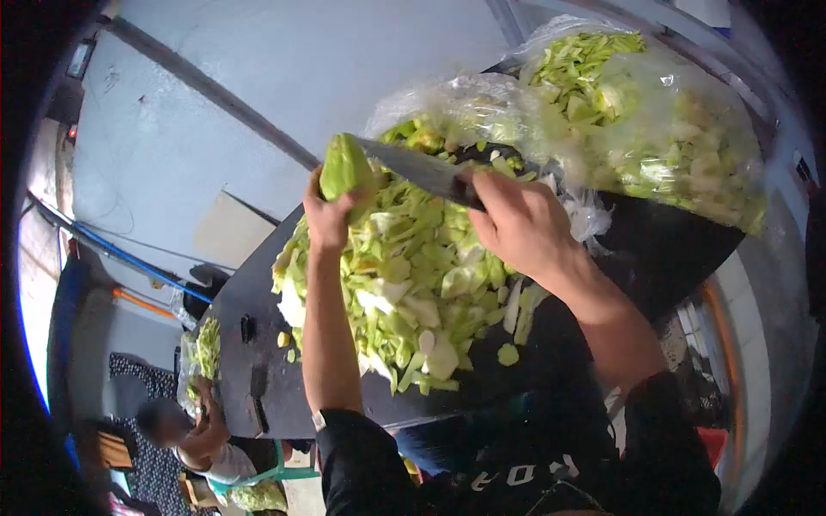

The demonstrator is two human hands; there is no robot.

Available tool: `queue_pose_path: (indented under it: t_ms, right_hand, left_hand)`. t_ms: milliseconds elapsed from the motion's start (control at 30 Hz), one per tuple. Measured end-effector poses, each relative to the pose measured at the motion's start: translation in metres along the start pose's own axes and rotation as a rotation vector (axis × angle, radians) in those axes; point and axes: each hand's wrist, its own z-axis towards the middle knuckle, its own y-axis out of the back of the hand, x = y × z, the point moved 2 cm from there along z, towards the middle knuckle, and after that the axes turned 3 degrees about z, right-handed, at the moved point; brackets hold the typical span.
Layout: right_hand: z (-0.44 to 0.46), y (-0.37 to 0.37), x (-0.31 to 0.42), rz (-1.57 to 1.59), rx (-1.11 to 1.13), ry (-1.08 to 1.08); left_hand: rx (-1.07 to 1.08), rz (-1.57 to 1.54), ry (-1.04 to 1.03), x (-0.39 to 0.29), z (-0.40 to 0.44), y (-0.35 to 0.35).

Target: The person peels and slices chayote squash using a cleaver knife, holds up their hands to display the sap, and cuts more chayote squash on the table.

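Observation:
Upright in my left hand (329, 206) is a green, pear-shaped vegetable (343, 168), with my fingers wrapped round its lower part. My right hand (514, 215) grips the dark handle of a wide-bladed knife (413, 168). The blade points left, its tip end beside the upper right side of the vegetable; whether it touches is unclear. Below both hands, a large heap of pale green cut slices (413, 284) lies on the dark table (551, 344).
Clear plastic bags of cut pieces (662, 129) stand at the back right. At the lower left, another person (206, 439) sits by the table's far end, hands near a small bag of green strips (206, 348). A small black object (248, 328) lies on the table's left part.

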Motion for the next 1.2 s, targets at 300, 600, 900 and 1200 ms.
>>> queue_pose_path:
  t_ms: [300,600,900,1200]
  right_hand:
    - [-0.024,-0.021,0.068,-0.013,0.039,0.491]
    - [-0.021,-0.055,0.036,-0.049,0.111,0.451]
    - [-0.009,-0.05,-0.012,-0.079,0.199,0.074]
    - [-0.016,-0.048,-0.001,-0.024,0.159,0.182]
  left_hand:
    - [-0.022,0.14,-0.177,0.0,-0.151,-0.013]
    - [-0.017,0.039,-0.291,0.001,-0.154,-0.009]
    - [-0.043,-0.037,-0.064,-0.006,-0.157,0.008]
    - [-0.152,-0.629,0.381,-0.011,-0.159,0.007]
